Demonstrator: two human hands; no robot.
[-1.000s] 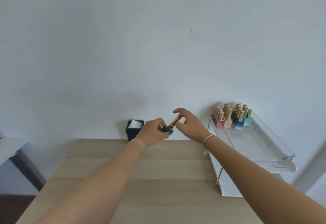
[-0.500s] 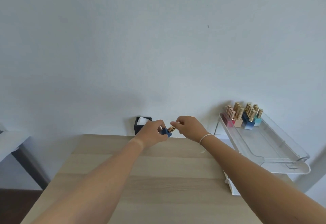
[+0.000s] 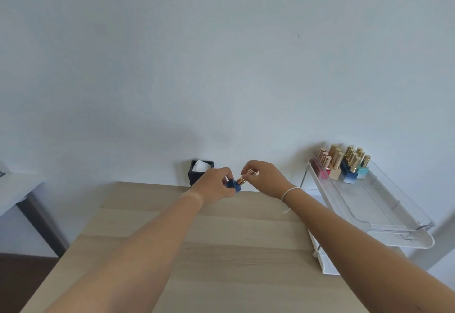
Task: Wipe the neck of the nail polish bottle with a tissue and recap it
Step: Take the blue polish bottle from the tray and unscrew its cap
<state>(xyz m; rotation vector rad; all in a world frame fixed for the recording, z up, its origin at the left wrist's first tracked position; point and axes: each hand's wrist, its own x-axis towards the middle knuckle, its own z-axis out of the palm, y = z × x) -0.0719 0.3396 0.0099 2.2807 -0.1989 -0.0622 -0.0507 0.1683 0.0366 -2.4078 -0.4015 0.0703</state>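
Nail polish bottle (image 3: 233, 186): blue, square-bodied, tilted, held in the air over the far edge of the surface (image 3: 197, 251).
Left hand (image 3: 214, 184): grip pressed around the bottle body.
Right hand (image 3: 263, 177): grip pinching the gold cap (image 3: 246, 177) at the neck end (whether seated or loosening, cannot tell).
Tissue holder (image 3: 200, 171): black, white tissue showing, just behind the left hand, untouched.
Rack of other bottles (image 3: 344, 165): at right, well apart.
Risks, as judged: the tilt may let polish run once the cap lifts; a brush drip could mark the surface; neither hand is free for the tissue.
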